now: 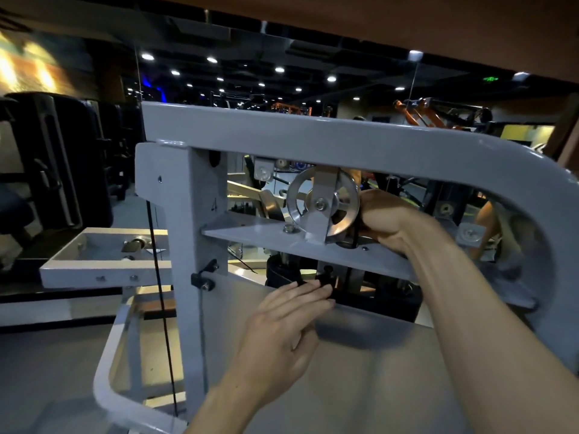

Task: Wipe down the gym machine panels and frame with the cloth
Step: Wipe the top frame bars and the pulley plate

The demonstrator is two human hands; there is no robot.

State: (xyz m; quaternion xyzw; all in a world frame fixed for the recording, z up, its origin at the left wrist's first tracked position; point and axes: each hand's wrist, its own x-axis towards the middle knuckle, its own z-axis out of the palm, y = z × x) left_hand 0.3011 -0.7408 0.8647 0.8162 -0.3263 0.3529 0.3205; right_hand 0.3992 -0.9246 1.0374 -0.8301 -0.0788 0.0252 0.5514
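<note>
The grey machine frame (313,136) fills the middle of the view, with a silver pulley (322,203) bolted above a grey cross plate (250,238). My right hand (391,220) reaches through the frame just right of the pulley. Its fingers are curled round something dark that looks like the cloth (352,238), which is mostly hidden behind the pulley rim. My left hand (288,321) lies lower, fingers straight, with its fingertips on the top edge of the pale translucent panel (360,371) in front of the black weight stack (369,296).
A black cable (159,296) runs down beside the grey upright post (191,245). A grey side bracket (103,258) juts out to the left and a curved frame tube (106,371) sits below it. Dark padded machines stand at far left, and other gym equipment shows behind.
</note>
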